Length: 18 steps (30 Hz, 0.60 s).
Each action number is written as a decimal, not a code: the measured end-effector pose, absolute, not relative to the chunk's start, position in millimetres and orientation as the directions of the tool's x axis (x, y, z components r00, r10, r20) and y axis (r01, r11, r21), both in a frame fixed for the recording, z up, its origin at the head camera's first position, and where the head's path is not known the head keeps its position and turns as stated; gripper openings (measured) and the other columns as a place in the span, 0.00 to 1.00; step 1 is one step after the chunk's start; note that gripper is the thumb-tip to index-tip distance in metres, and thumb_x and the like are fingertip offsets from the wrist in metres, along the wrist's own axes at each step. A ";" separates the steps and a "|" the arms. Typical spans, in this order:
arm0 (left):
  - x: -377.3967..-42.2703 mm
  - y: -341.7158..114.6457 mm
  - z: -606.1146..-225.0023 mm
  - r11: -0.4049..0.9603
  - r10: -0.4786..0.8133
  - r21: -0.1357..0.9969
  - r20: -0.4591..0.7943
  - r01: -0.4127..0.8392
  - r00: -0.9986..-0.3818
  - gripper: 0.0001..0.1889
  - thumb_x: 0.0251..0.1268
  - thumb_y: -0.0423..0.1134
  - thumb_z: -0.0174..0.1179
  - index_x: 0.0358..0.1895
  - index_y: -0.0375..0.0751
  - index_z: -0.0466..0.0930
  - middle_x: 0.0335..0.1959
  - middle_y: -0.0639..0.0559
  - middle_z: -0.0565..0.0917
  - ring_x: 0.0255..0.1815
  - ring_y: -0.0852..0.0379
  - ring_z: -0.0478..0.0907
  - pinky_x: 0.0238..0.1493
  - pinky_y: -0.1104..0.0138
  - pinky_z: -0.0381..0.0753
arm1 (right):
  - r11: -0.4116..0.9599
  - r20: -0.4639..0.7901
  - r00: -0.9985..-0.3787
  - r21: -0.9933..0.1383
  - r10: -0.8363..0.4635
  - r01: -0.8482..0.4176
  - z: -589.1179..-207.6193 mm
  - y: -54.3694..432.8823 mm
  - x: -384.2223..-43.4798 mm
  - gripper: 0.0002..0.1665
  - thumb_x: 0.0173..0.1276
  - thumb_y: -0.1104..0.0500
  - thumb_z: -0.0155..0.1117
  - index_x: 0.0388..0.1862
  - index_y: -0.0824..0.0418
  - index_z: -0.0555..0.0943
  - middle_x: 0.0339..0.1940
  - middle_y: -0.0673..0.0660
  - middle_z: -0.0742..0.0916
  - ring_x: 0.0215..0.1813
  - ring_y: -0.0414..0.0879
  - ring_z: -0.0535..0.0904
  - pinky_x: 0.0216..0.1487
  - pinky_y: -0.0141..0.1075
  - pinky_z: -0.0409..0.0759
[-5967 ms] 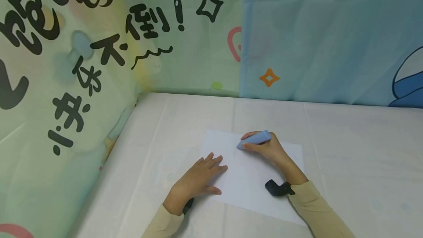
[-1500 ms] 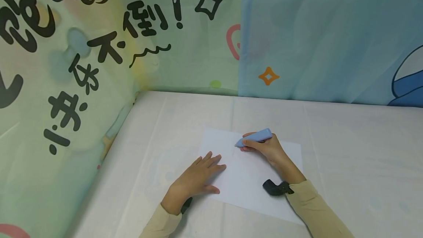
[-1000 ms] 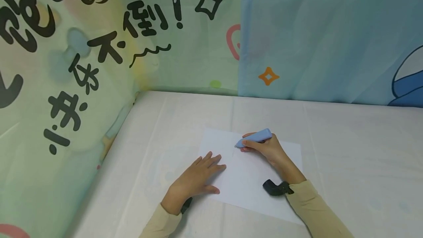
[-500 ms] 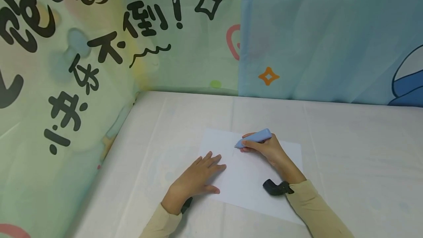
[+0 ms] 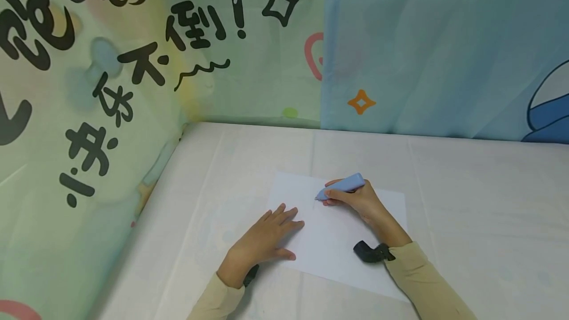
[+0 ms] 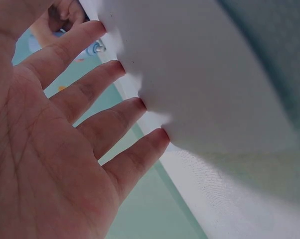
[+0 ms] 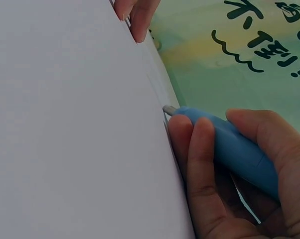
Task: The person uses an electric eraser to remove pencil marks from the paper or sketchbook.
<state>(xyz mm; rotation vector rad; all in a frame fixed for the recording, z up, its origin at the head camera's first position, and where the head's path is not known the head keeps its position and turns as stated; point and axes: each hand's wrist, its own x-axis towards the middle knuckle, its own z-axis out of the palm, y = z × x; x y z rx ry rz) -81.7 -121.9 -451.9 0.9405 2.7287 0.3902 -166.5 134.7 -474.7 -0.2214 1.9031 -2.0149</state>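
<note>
My right hand (image 5: 357, 199) holds a thick blue pen (image 5: 344, 186) with a short grey tip, pinched between thumb and fingers. In the right wrist view the pen (image 7: 239, 149) slants down to the left, and its tip meets the white paper (image 7: 80, 129) beside faint thin marks. My left hand (image 5: 266, 236) lies on the left part of the sheet (image 5: 338, 241), palm down and fingers spread. Close up in the left wrist view, the left hand's fingertips (image 6: 162, 134) press on the paper.
A white cloth (image 5: 480, 211) covers the table under the sheet. Behind it hangs a blue-green printed curtain (image 5: 426, 53), and another with black lettering (image 5: 142, 63) stands along the left. A black wrist camera (image 5: 371, 252) sits at the right cuff.
The pen tip has shifted very slightly down and left on the paper since half a second ago. My left hand stays in place. Against six seconds ago the head view has tilted a little.
</note>
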 end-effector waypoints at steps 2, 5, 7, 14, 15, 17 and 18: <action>-81.6 -121.6 -451.4 0.760 0.624 0.332 -0.131 0.559 -0.771 0.36 0.55 0.54 0.67 0.68 0.45 0.71 0.74 0.45 0.65 0.76 0.42 0.56 0.71 0.48 0.63 | -0.030 -0.135 -0.922 -0.987 -0.363 0.156 -473.9 134.4 -166.1 0.25 0.63 0.70 0.66 0.53 0.87 0.72 0.36 0.63 0.89 0.33 0.46 0.89 0.43 0.33 0.85; -81.6 -121.1 -450.6 0.763 0.618 0.341 -0.137 0.549 -0.774 0.36 0.55 0.53 0.68 0.68 0.45 0.71 0.74 0.45 0.65 0.76 0.42 0.56 0.71 0.48 0.62 | -0.027 -0.144 -0.920 -0.986 -0.363 0.165 -472.7 134.1 -165.5 0.25 0.63 0.70 0.67 0.53 0.87 0.72 0.36 0.63 0.89 0.33 0.45 0.88 0.43 0.33 0.85; -81.7 -120.8 -450.1 0.763 0.617 0.343 -0.138 0.547 -0.774 0.36 0.55 0.53 0.68 0.68 0.45 0.71 0.74 0.45 0.65 0.76 0.42 0.56 0.71 0.48 0.62 | -0.024 -0.152 -0.920 -0.985 -0.361 0.173 -472.3 134.2 -165.3 0.25 0.63 0.70 0.67 0.53 0.87 0.73 0.36 0.62 0.89 0.33 0.45 0.88 0.43 0.33 0.85; -81.8 -120.5 -449.8 0.762 0.621 0.335 -0.137 0.554 -0.772 0.36 0.55 0.53 0.68 0.68 0.45 0.71 0.74 0.44 0.65 0.76 0.41 0.56 0.71 0.48 0.63 | -0.036 -0.153 -0.918 -0.983 -0.365 0.178 -472.3 134.6 -165.4 0.26 0.63 0.70 0.67 0.54 0.87 0.72 0.35 0.62 0.89 0.33 0.46 0.89 0.43 0.34 0.85; -81.8 -120.5 -449.9 0.763 0.621 0.332 -0.137 0.555 -0.771 0.36 0.55 0.54 0.68 0.68 0.45 0.71 0.74 0.45 0.65 0.76 0.41 0.56 0.71 0.48 0.63 | -0.038 -0.151 -0.919 -0.984 -0.364 0.177 -472.4 134.5 -165.4 0.25 0.63 0.71 0.66 0.54 0.87 0.72 0.36 0.62 0.89 0.33 0.46 0.88 0.43 0.34 0.85; -81.8 -120.6 -450.2 0.762 0.622 0.331 -0.136 0.556 -0.771 0.36 0.55 0.54 0.68 0.68 0.45 0.71 0.74 0.45 0.65 0.76 0.41 0.56 0.71 0.48 0.63 | -0.037 -0.147 -0.921 -0.984 -0.362 0.172 -472.7 134.4 -165.6 0.25 0.63 0.71 0.66 0.53 0.88 0.72 0.36 0.64 0.89 0.33 0.46 0.88 0.43 0.34 0.85; -81.7 -120.7 -450.2 0.762 0.622 0.331 -0.135 0.557 -0.771 0.36 0.55 0.54 0.68 0.68 0.45 0.71 0.74 0.44 0.65 0.76 0.41 0.56 0.71 0.48 0.63 | -0.036 -0.147 -0.920 -0.985 -0.362 0.171 -472.8 134.4 -165.7 0.25 0.63 0.71 0.66 0.53 0.88 0.72 0.36 0.64 0.89 0.33 0.46 0.88 0.43 0.34 0.85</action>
